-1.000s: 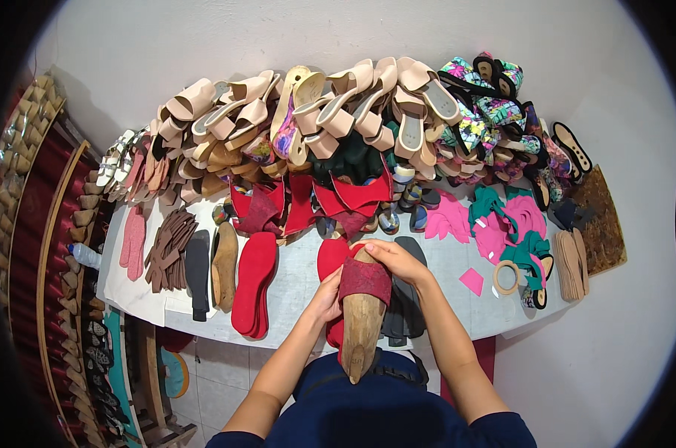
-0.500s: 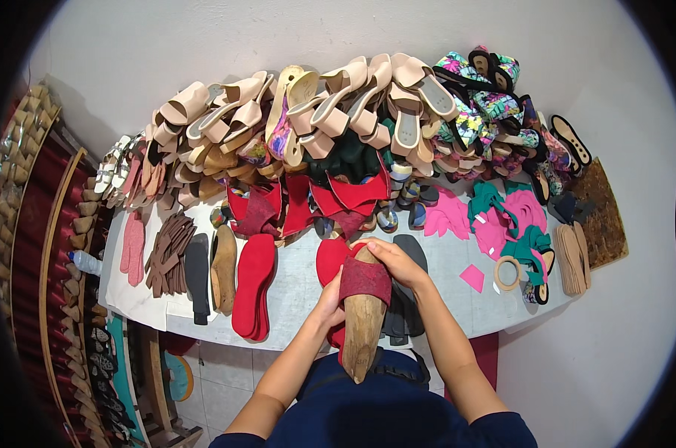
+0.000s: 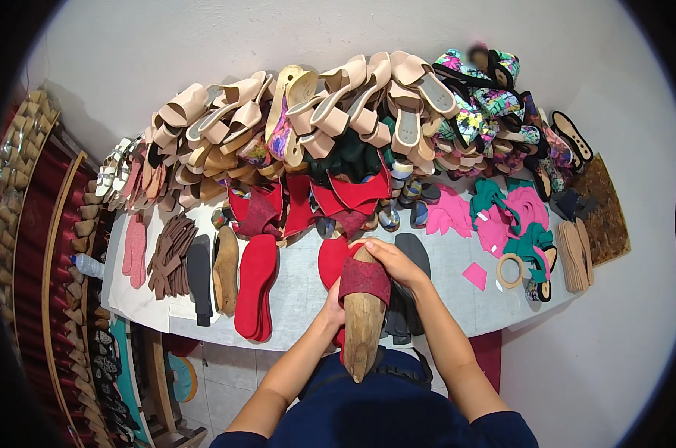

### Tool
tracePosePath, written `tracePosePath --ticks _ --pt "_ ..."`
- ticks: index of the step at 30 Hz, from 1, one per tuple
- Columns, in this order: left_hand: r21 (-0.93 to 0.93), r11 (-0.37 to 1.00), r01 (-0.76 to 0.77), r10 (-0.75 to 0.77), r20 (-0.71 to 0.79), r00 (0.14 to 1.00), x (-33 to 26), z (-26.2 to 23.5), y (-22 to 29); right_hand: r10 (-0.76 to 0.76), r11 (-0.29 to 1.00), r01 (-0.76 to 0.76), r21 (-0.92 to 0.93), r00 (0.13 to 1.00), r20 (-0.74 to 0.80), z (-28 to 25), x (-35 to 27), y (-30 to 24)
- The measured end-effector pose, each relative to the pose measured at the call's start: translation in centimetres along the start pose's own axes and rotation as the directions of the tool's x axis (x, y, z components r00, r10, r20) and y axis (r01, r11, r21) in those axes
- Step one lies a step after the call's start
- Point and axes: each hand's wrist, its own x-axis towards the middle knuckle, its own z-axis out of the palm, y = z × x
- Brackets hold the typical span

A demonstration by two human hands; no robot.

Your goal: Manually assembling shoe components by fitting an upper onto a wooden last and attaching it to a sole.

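Observation:
Between my two hands is a wooden shoe last (image 3: 362, 332), its narrow end pointing down toward my body. A dark red strap (image 3: 365, 283) wraps across it, and a bright red edge shows at its far end. My left hand (image 3: 333, 301) grips the last from the left side, its fingers mostly hidden behind it. My right hand (image 3: 392, 260) holds the far end, thumb and fingers pressed on the strap's upper area. Behind the last lies a red insole (image 3: 330, 260) on the table. Dark grey soles (image 3: 411, 257) lie just right of it, partly covered by my right hand.
Stacked red insoles (image 3: 254, 287), another wooden last (image 3: 225, 269), a grey sole (image 3: 200, 280) and brown straps (image 3: 175, 257) lie left on the table (image 3: 293, 328). Piled sandals (image 3: 338, 104) line the back. Pink and green fabric pieces (image 3: 513, 216) and a tape roll (image 3: 509, 270) sit right.
The view has shifted very slightly. Both hands keep the same hold on the last and strap, with no clear movement.

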Motion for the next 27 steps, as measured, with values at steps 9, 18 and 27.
tracePosePath --ticks 9,18,27 --pt "-0.032 0.998 -0.045 0.045 -0.011 0.999 0.2 0.9 -0.8 0.005 0.998 -0.004 0.064 1.0 -0.016 -0.3 0.0 0.4" --pt "-0.103 0.995 0.0 -0.001 -0.008 1.0 1.5 0.6 -0.2 -0.037 0.999 0.036 0.034 0.999 0.027 -0.2 -0.1 -0.3" --pt "0.216 0.963 -0.161 0.198 -0.165 0.966 0.7 3.0 -0.2 -0.066 0.998 0.066 -0.009 0.998 0.015 -0.3 -0.2 -0.5"
